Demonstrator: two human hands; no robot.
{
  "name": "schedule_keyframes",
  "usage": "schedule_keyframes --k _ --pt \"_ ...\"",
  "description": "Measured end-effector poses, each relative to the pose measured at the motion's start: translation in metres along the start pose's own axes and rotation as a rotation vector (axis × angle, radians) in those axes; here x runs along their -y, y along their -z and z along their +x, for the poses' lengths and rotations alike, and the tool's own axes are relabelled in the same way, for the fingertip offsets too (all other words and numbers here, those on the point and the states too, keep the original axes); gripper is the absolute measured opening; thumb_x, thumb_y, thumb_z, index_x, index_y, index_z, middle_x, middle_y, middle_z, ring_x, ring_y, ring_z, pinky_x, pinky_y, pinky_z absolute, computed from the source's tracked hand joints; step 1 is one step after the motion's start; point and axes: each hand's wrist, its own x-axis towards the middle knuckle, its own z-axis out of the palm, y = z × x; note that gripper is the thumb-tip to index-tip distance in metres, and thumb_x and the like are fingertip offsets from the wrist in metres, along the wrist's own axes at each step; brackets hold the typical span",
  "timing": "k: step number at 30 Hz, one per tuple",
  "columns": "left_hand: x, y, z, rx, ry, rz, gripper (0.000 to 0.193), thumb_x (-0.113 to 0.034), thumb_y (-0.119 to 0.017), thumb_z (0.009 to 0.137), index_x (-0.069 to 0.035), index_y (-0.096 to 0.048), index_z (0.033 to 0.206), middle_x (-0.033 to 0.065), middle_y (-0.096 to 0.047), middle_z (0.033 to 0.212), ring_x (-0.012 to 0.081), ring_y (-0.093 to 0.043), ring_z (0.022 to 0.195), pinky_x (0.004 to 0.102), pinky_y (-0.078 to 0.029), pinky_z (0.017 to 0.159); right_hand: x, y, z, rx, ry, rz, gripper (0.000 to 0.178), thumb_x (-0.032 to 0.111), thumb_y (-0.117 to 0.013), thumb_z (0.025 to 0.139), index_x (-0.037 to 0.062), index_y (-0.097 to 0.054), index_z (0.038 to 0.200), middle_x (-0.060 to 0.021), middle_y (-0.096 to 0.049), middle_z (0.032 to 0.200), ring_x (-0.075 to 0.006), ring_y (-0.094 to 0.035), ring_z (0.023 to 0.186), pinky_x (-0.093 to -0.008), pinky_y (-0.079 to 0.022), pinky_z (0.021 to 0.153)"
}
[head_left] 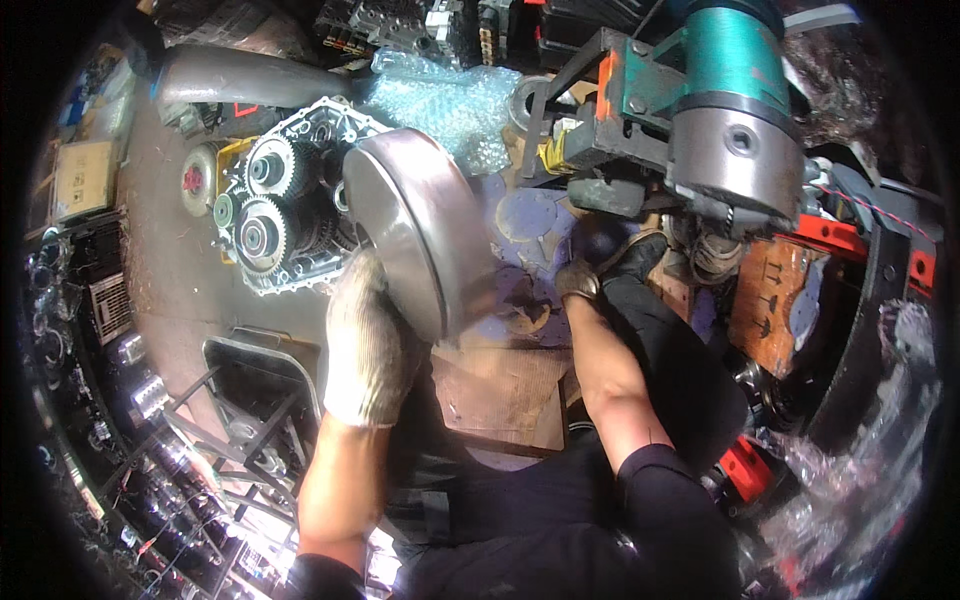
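A round, shiny steel drum [415,230] is held up on edge in front of me, tilted, its right side smeared by motion. My left hand [370,335], in a pale knitted glove, is closed on the drum's lower left rim. Further right, my right hand [578,278] reaches down beside a dark shoe [637,257]. Shadow and blur hide its fingers. Behind the drum, to the left, lies an open gearbox housing [295,200] with several toothed gears.
A green machine with a grey chuck [735,150] hangs at the upper right. Bubble wrap [440,100] lies beyond the gearbox. A metal-framed stool [258,385] stands at my left, cardboard [500,395] lies before me, and a wooden block [768,305] is at right.
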Motion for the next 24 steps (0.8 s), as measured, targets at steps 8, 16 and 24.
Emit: schedule_keyframes --k 8,16,24 --pt "-0.012 -0.038 -0.006 -0.112 -0.281 0.839 0.049 -0.029 -0.065 0.093 0.005 -0.061 0.128 0.0179 -0.071 0.112 0.0241 -0.064 0.099 0.0367 -0.052 0.093 -0.001 -0.035 0.022 -0.217 0.252 0.582 0.035 0.031 -0.054 0.107 0.0118 -0.068 0.133 -0.0096 -0.066 0.127 -0.0255 -0.060 0.120 -0.0380 -0.051 0.100" --pt "0.006 -0.045 -0.012 -0.119 -0.345 1.105 0.068 -0.027 -0.078 0.083 0.010 -0.054 0.135 0.0277 -0.074 0.099 0.0371 -0.074 0.093 0.0449 -0.058 0.089 -0.037 -0.094 0.047 -0.387 0.307 1.089 0.026 0.029 -0.059 0.105 0.0124 -0.070 0.122 -0.0062 -0.067 0.107 -0.0214 -0.062 0.102 -0.0370 -0.054 0.087" --pt "0.020 -0.031 -0.001 0.427 -0.243 0.675 0.049 -0.025 -0.069 0.095 0.004 -0.060 0.134 0.0141 -0.072 0.112 0.0206 -0.069 0.104 0.0365 -0.055 0.092 -0.021 -0.015 0.004 -0.666 0.300 1.509 0.019 0.028 -0.063 0.103 0.0129 -0.072 0.112 -0.0033 -0.068 0.090 -0.0179 -0.064 0.085 -0.0361 -0.057 0.076"
